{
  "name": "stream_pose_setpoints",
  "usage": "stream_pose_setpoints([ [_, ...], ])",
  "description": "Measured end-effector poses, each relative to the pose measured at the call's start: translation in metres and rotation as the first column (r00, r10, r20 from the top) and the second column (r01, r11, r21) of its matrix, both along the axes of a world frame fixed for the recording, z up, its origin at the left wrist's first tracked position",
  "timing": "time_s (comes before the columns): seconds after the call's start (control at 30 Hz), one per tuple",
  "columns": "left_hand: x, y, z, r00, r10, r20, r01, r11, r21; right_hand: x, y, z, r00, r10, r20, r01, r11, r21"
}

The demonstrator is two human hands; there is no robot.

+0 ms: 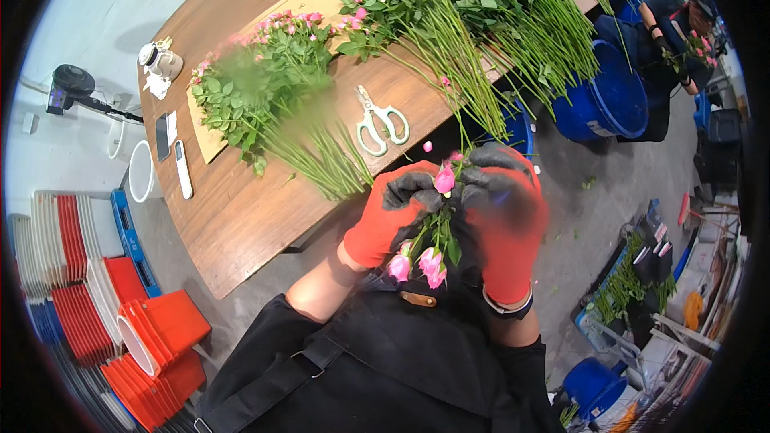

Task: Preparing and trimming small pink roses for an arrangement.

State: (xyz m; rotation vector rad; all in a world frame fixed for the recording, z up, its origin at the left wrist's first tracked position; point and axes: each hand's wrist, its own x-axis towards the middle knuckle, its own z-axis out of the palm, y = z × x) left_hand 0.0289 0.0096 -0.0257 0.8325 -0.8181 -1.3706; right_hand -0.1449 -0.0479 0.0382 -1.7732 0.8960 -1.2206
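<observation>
Both hands wear red work gloves with dark coated fingers and meet in front of my black apron (433,367). Between them is a sprig of pink spray roses (444,180), its other blooms hanging below the fingers. My left hand (397,207) pinches the sprig just beside the upper bloom. On the other side, my right hand (508,210) has its curled fingers around the stem; a blurred dark patch covers part of this glove. A loose pink petal (428,146) shows just above the hands. Green-handled floral scissors (379,123) lie on the wooden table (240,252) beyond my left hand.
Bunched pink roses (258,84) lie on the table, with a larger heap of green stems (469,24) overhanging its edge. Blue buckets (601,96) stand on the floor. A co-worker (656,42) handles roses at right. Stacked orange-red bins (165,331) stand at lower left.
</observation>
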Motion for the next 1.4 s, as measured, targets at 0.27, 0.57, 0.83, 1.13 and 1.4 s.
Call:
stream_pose_setpoints([
  [0.27, 0.003, -0.003, -0.003, 0.989, 0.071, 0.128, -0.059, 0.994, -0.092, 0.008, 0.012, 0.014, 0.945, -0.15, -0.29, 0.062, 0.955, -0.291],
  [0.57, -0.004, 0.001, -0.002, 0.998, 0.066, 0.0, -0.066, 0.995, 0.076, 0.014, 0.009, -0.002, 0.996, -0.063, -0.059, 0.061, 0.997, -0.037],
  [0.83, -0.004, 0.001, -0.007, 0.998, 0.036, -0.058, -0.032, 0.997, 0.074, 0.021, 0.013, -0.006, 0.986, -0.111, 0.126, 0.11, 0.994, 0.013],
  [1.13, -0.005, -0.001, -0.003, 0.996, 0.087, -0.019, -0.086, 0.993, 0.079, 0.009, 0.01, 0.011, 0.877, -0.304, -0.372, 0.104, 0.876, -0.47],
  [1.4, -0.003, -0.002, -0.002, 0.977, 0.121, 0.178, -0.117, 0.993, -0.031, 0.011, 0.008, 0.001, 0.937, -0.227, -0.264, 0.107, 0.909, -0.404],
])
